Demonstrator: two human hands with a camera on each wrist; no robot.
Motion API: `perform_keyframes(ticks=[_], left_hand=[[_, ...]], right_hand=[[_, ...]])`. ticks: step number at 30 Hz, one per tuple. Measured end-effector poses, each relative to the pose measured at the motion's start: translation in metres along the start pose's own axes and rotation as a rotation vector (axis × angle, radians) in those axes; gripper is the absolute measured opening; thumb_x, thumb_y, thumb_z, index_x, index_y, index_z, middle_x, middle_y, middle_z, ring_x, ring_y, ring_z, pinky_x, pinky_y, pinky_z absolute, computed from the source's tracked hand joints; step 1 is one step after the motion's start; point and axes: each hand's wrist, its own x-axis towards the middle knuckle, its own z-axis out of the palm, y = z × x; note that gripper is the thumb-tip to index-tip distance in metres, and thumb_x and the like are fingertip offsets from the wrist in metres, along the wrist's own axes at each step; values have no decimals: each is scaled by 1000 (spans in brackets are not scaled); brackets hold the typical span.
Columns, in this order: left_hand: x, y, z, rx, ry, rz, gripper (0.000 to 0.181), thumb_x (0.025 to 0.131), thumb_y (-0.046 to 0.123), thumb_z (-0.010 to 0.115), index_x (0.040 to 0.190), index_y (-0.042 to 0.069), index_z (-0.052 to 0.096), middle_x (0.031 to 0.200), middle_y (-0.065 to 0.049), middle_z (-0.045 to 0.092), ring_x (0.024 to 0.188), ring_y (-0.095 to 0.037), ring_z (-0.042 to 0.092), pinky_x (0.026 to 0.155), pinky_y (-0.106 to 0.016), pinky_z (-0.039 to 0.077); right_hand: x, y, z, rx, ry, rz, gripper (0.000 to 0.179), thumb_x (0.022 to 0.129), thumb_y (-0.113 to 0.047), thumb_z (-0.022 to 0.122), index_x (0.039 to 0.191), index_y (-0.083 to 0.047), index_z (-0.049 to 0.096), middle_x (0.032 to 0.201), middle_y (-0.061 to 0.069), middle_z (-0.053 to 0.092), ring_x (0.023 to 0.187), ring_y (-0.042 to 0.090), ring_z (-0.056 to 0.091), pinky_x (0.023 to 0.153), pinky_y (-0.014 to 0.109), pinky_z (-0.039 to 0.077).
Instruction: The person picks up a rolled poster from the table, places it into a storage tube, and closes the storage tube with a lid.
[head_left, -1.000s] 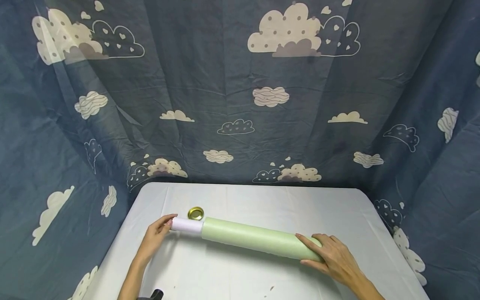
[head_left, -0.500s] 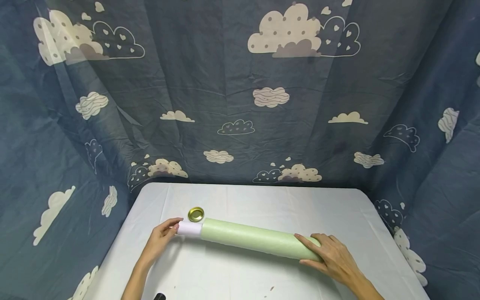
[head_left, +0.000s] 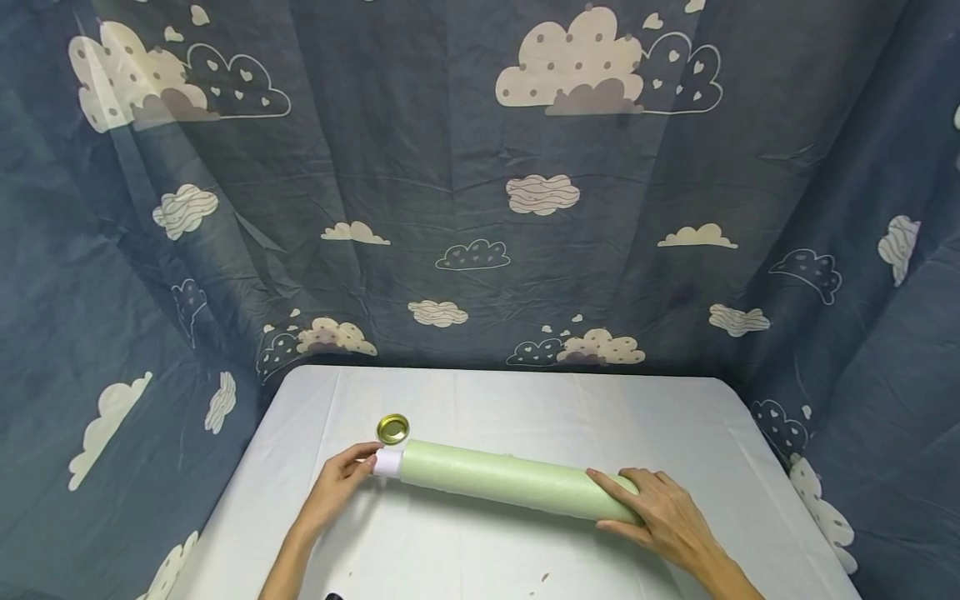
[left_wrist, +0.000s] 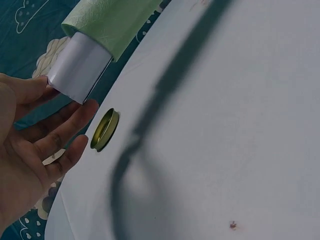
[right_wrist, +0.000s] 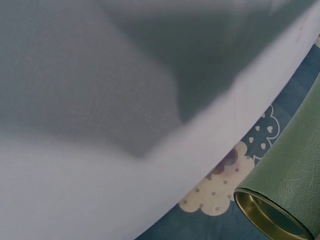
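A long light-green cardboard tube (head_left: 495,479) is held above the white table, its right end a little lower in the head view. From its left end sticks a short length of a smooth white roll (head_left: 388,462), perhaps rolled paper. My left hand (head_left: 337,492) pinches the outer end of this roll between thumb and fingertips; in the left wrist view the other fingers are spread behind it. My right hand (head_left: 667,517) grips the tube near its right end. That end shows an open gold metal rim (right_wrist: 255,215) in the right wrist view, where the hand is almost entirely out of frame.
A round gold metal lid (head_left: 393,428) lies on the white table (head_left: 465,550) just behind the tube's left end. Small dark specks mark the front of the cloth. Dark blue cloud-print curtains (head_left: 480,167) stand around the table's back and sides.
My left hand has moved to the right, and the white roll has slid deeper into the green tube, so less of it shows. The right hand and tube have hardly moved.
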Motion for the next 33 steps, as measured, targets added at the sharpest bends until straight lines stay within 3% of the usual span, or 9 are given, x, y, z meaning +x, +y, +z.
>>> perform_keyframes(ticks=[13,23,28,33], left_hand=[[0,2,13,0,-34,-16,39,105,23,62,138,3,62,128,-19,69,105,-8,71,92,-20,54],[2,2,16,-22,-71,35,37,104,19,62,137,1,63,128,-23,68,101,-2,70,91,-21,56],[1,3,20,-6,-80,18,37,104,21,63,137,4,63,130,-21,67,102,-4,70,92,-26,57],[0,5,23,11,-91,3,39,105,24,62,138,4,62,130,-20,67,103,-5,70,92,-23,55]], right_hand=[[2,-2,1,1,-10,3,70,87,-74,63,147,-37,58,101,5,71,77,17,64,66,38,56],[2,-3,2,5,-27,15,75,81,-72,70,147,-37,58,103,4,71,78,17,65,68,38,57],[3,-4,3,3,-9,4,73,82,-70,72,146,-37,59,101,4,70,76,16,64,65,37,55],[3,-5,4,8,-13,6,73,83,-72,70,146,-37,59,101,3,70,78,16,65,65,37,56]])
